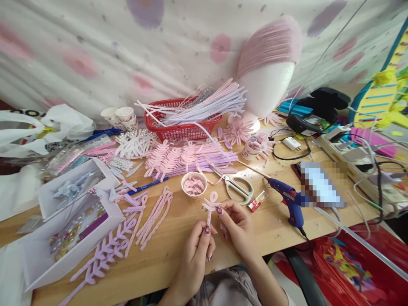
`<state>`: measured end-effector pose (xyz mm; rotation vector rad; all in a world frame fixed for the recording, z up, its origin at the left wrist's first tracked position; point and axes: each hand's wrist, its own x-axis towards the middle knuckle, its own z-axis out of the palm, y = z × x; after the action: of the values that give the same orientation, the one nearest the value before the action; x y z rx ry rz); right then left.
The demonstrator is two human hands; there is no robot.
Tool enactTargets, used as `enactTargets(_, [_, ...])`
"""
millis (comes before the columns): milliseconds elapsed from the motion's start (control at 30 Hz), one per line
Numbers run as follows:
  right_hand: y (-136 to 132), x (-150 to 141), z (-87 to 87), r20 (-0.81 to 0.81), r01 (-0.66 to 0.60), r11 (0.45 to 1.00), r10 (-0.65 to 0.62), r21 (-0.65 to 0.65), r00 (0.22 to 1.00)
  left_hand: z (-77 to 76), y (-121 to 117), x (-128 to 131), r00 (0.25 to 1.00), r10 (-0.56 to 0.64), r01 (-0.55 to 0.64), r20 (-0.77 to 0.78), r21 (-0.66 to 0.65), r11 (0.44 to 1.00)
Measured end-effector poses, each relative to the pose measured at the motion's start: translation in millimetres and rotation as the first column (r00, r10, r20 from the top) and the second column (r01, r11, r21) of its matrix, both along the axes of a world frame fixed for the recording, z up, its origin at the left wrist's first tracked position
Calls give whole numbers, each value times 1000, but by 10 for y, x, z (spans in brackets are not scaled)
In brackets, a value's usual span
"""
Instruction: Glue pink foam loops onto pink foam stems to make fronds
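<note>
Near the table's front edge, a small pink pipe-cleaner sprig [213,199] with a loop on top stands upright between my hands. My left hand [198,246] is closed round its stem, thumb pressed on it. The thumb and index finger of my right hand [235,221] pinch a side leaf of the sprig. Just beyond sits a paper cup [194,195] of short pink pieces. Scissors [239,189] lie behind my right hand, with a small red-and-clear packet [256,201] beside them. Twisted pink stems [155,216] and finished purple sprigs [105,255] are spread to the left.
A blue glue gun [288,197] with its cord stands to the right, near a power strip [347,170]. A red basket [181,129] of pipe cleaners and a white mannequin head [267,80] stand at the back. White boxes [35,272] of beads occupy the left.
</note>
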<state>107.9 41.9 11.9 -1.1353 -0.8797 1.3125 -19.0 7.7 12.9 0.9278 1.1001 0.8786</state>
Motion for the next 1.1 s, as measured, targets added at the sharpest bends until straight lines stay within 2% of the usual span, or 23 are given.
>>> enactTargets(233, [0,11,20,19,-1,1000,1,6,1000,49,-8,-8,1000,1,1,25,-53,999])
enactTargets(400, [-6,45,-37,14,2,1000,-2,14,1000,40,1,-5,998,27,-22,54,-92,995])
enactTargets(567, [2,59,-104,-12,93,996,-93,-2,996,-29,15,-12,995,47,-38,93,-90,995])
enactTargets(700, [-105,232,-59,139,280,959,-284,49,949,-8,26,15,991,57,-46,120,-91,995])
enactTargets(767, [-211,406,-25,230,396,907,-419,142,878,29,45,47,988,40,-28,149,-83,996])
enactTargets(833, [-333,619,-14,326,498,827,-561,261,761,64,80,82,982,6,5,189,-59,998])
enactTargets(867, [-392,733,-24,374,546,770,-638,330,673,79,101,97,978,-4,14,210,-43,999])
enactTargets(933, [-489,970,-71,425,622,609,-791,492,439,106,143,116,970,-10,14,244,-14,1000])
enactTargets(1000, [-542,1204,-135,449,624,472,-869,623,210,146,178,115,969,16,-16,248,0,1000])
enactTargets(1033, [-547,1313,-161,496,606,473,-856,640,143,174,191,106,970,33,-34,242,-3,999])
enactTargets(1100, [-504,1499,-184,654,557,578,-752,596,81,248,214,78,970,58,-56,235,-13,998])
